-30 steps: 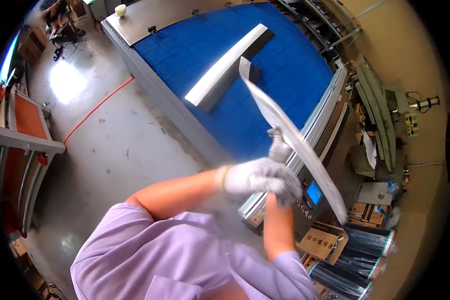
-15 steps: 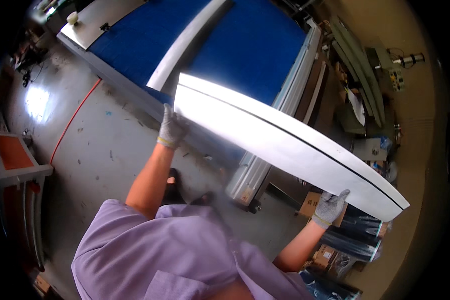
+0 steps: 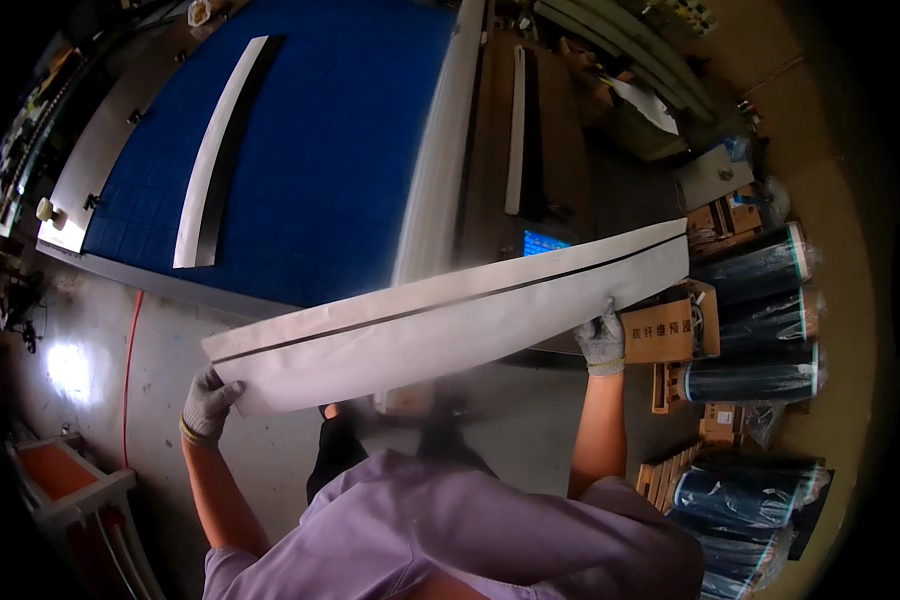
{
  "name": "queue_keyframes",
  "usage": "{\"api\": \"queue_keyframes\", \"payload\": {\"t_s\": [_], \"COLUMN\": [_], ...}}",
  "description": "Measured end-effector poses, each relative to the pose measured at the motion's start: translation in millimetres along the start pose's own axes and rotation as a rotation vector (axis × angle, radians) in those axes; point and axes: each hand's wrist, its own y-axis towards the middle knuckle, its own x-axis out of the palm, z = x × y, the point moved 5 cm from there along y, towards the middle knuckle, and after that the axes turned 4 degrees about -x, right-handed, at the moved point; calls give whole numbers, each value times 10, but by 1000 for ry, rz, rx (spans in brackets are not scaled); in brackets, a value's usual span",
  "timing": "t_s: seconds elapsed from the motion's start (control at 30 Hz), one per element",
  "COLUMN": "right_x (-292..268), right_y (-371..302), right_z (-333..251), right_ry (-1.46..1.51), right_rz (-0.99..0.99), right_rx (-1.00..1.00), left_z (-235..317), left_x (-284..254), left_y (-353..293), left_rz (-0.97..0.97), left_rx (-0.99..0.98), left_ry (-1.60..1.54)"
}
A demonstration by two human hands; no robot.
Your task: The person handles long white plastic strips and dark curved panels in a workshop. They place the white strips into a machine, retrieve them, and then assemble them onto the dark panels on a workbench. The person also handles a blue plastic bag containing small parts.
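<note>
Between my two gloved hands I carry a long white sheet panel point(image 3: 450, 325) with a black stripe running along its length. My left hand point(image 3: 210, 403), in a grey knit glove, is closed on its left end, thumb on the near face. My right hand point(image 3: 601, 341), gloved alike, grips the lower edge toward the right end; some fingers are hidden behind the panel. A narrower white strip point(image 3: 220, 150) with a dark side lies on the blue surface of a large table point(image 3: 320, 150), beyond the panel.
Right of the table, a brown surface point(image 3: 560, 120) bears another long white strip point(image 3: 516, 130) and a lit screen point(image 3: 544, 242). A cardboard box point(image 3: 660, 335) and plastic-wrapped dark rolls point(image 3: 750, 380) stand at the right. A red hose point(image 3: 130, 380) crosses the floor at left.
My body has turned to the right, so the blue table now appears further left. The panel has swung so its right end is higher than its left, still held in both hands.
</note>
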Motion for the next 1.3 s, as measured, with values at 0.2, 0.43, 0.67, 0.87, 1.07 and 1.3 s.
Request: {"api": "queue_keyframes", "payload": {"t_s": [0.2,0.43,0.67,0.87,1.07,1.3], "right_x": [-477,-356,1503,865,26,-6], "right_y": [667,1755,2896,2851,2489,2951], "right_z": [-456,-922,-1073,571,1830,2181], "right_ry": [-106,-183,-176,-659,-1113,-1570], "right_rz": [-16,-255,-602,-586,-569,-623], "right_rx": [110,74,52,118,121,-223], "left_z": [120,-118,-451,-1015,-1774,-2884], "left_x": [1202,2084,3082,3602,3596,3346], "left_y": [-245,-460,-148,812,1183,1659], "left_rz": [165,223,343,315,439,463], "left_rx": [-10,63,91,128,74,19], "left_ry": [320,340,-77,-228,-258,-37]}}
